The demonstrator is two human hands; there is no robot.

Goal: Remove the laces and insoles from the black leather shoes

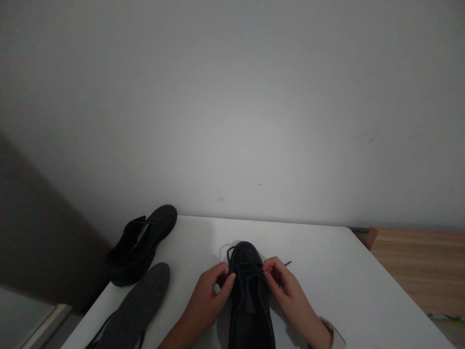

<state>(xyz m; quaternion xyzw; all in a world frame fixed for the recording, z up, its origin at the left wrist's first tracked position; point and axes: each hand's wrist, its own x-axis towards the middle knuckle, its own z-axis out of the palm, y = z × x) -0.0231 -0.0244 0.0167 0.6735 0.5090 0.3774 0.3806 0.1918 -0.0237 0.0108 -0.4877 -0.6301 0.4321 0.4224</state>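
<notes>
A black lace-up shoe (pixel 248 295) stands on the white table, its toe pointing away from me. My left hand (pixel 214 287) is at the shoe's left side, with thumb and fingers closed around a black shoelace (pixel 229 253) that loops up beside the toe. On the opposite side my right hand (pixel 285 286) pinches the lace near the eyelets. A thin lace end (pixel 288 263) sticks out past its fingers. The exact grip of both fingertips is partly hidden against the dark shoe.
A second black shoe (pixel 140 245) sits at the table's far left corner. In front of it lies a dark grey insole (pixel 140 308), with a dark cord partly beneath. A pale wall rises behind the white table (pixel 319 252). Wooden furniture (pixel 421 271) stands at the right.
</notes>
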